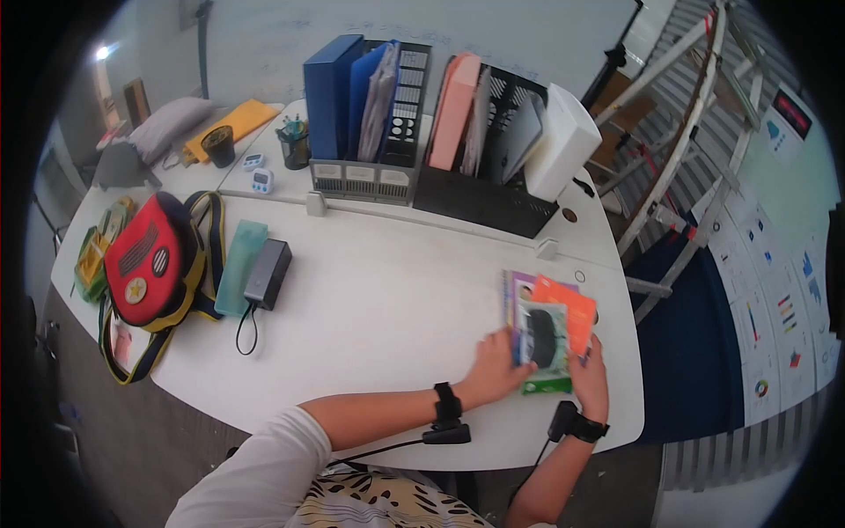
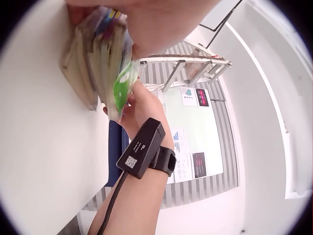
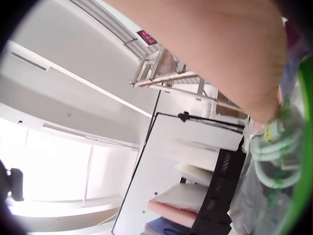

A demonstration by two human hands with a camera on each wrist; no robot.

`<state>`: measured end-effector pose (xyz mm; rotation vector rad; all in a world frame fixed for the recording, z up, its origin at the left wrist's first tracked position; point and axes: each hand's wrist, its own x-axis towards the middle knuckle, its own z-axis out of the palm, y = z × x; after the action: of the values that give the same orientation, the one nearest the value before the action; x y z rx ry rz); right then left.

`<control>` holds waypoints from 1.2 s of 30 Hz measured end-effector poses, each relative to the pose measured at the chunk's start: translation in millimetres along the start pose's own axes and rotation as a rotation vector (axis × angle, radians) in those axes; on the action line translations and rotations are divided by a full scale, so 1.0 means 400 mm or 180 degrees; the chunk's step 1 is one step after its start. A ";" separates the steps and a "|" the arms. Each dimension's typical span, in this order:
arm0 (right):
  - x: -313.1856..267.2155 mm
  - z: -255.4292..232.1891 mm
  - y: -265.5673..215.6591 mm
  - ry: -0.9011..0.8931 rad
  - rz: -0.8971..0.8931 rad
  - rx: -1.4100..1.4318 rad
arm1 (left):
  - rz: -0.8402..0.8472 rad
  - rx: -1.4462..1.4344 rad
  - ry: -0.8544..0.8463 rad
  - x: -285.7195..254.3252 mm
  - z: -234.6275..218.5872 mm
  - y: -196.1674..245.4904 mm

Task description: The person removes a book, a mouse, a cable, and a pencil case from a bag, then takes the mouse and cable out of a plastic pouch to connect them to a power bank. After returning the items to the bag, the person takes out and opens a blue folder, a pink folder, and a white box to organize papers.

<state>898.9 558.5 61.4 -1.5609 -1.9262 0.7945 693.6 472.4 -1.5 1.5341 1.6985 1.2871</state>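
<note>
At the table's right side, my left hand [image 1: 497,368] grips the left edge of a stack of flat packets, its thumb over the front one. My right hand [image 1: 590,378] holds the same stack by its right edge. In front is a clear plastic bag [image 1: 544,339] with a green bottom band and a dark item showing through. Behind it lie an orange packet [image 1: 570,308] and a purple-edged booklet or packet [image 1: 510,295]. White coiled cable [image 3: 274,161] shows through clear plastic in the right wrist view. From the left wrist, the stack [image 2: 105,58] looks thick, with several layers.
A red and yellow backpack [image 1: 145,264], a teal case [image 1: 239,268] and a grey box with a strap [image 1: 268,275] are on the left. File holders [image 1: 365,180] with folders line the back. A ladder [image 1: 678,158] stands beyond the right edge.
</note>
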 end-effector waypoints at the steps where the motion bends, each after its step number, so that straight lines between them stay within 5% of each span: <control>1: 0.002 -0.032 0.013 0.0120 0.0079 -0.0255 | -0.0013 -0.0023 0.0060 0.012 -0.001 -0.003; 3: -0.005 -0.082 0.060 0.0212 0.0127 -0.0531 | 0.0065 -0.1073 -0.1296 0.023 -0.013 -0.016; 6: 0.010 -0.109 0.084 0.0759 -0.0582 -0.1323 | 0.0037 -0.0986 -0.1578 0.001 -0.163 -0.034; 9: -0.019 -0.079 -0.022 0.0445 0.0146 -0.0641 | 0.0254 0.0204 -0.0724 -0.031 -0.375 -0.066; 16: 0.019 -0.008 -0.083 0.0364 -0.0329 -0.0910 | -0.0339 0.2679 0.1813 -0.105 -0.796 -0.213; 18: 0.043 0.005 -0.112 0.0345 -0.0341 -0.0831 | -0.0581 0.2784 0.1808 -0.137 -0.855 -0.264; 20: 0.054 0.012 -0.133 0.0323 -0.0304 -0.0682 | -0.0798 0.2892 0.1771 -0.149 -0.884 -0.279; 21: 0.070 0.038 -0.116 0.0520 -0.0908 -0.1103 | -0.1075 0.2699 0.1475 -0.155 -0.891 -0.278; 22: 0.062 0.058 -0.148 0.0544 -0.0901 -0.1080 | -0.1346 0.2501 0.1176 -0.158 -0.895 -0.278; 24: 0.027 0.136 -0.261 0.0040 -0.0960 -0.0745 | -0.1274 0.2608 0.1201 -0.149 -0.886 -0.290; 26: 0.018 0.212 -0.328 -0.0854 -0.0726 0.0204 | -0.0424 0.2293 0.1427 -0.134 -0.881 -0.323; 28: 0.028 0.297 -0.366 -0.1502 -0.0459 0.0567 | -0.0133 0.2136 0.1666 -0.093 -0.860 -0.305; 30: 0.070 0.420 -0.332 -0.1659 -0.0509 0.1132 | 0.0637 0.1401 0.1511 -0.053 -0.853 -0.315; 31: 0.079 0.469 -0.322 -0.1817 -0.0537 0.1670 | 0.0456 0.0364 0.1416 -0.041 -0.839 -0.313; 34: 0.070 0.568 -0.363 -0.1441 -0.0455 0.2228 | 0.0777 -0.0927 0.1745 -0.041 -0.762 -0.338; 36: 0.054 0.606 -0.383 -0.1209 -0.0314 0.2493 | 0.0625 -0.0527 0.1441 -0.084 -0.707 -0.309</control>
<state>618.2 527.9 7.5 -0.8692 -1.5876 1.6387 402.4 365.1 1.1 1.4124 1.6723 1.9444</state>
